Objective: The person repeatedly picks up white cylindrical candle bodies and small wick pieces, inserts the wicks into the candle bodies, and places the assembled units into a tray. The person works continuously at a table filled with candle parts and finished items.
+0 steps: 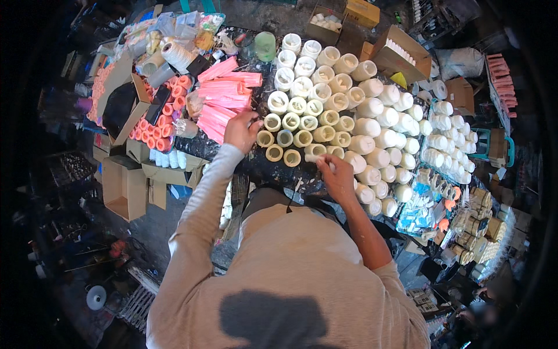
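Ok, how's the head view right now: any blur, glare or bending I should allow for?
Head view: fisheye bends edges toward a black rim; centre is sharp and evenly lit, so the left hand by the pink strips and the right hand at the white tubes read clearly; no strong glare; corners dark and soft.

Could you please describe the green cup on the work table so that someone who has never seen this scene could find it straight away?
Start at the big cluster of white cylinders covering the dark work table. Go to the cluster's far left corner, just beyond the pile of pink strips. There stands the green cup, translucent and pale green, the only green vessel among white and cream tubes.
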Demonstrator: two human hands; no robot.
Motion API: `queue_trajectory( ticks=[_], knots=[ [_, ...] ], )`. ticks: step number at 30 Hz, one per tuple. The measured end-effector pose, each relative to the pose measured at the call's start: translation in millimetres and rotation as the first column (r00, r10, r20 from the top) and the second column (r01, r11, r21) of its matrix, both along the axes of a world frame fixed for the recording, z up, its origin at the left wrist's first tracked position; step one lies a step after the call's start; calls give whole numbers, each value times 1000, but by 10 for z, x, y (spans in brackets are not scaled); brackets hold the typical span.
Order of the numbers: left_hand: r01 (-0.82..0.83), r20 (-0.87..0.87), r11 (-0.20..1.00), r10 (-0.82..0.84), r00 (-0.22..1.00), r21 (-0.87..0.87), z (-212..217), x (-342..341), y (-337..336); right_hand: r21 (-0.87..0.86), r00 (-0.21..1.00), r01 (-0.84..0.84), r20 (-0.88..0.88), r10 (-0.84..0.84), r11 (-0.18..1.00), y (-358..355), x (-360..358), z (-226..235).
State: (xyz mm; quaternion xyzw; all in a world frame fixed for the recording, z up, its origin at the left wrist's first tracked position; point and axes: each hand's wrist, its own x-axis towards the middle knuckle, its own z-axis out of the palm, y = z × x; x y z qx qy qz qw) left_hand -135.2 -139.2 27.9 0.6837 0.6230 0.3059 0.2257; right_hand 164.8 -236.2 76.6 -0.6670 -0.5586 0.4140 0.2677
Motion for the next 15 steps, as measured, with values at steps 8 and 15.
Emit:
queue_trajectory(
  ticks=[8,15],
  knots=[
    [142,-143,983,-158,977,-116,-477,53,210,219,986,-119,141,90,968,873,-903,-350],
    [127,138,981,-107,985,-144,-433,107,22,256,909,-288,377,179,923,1030,-1176,-657]
  ],
)
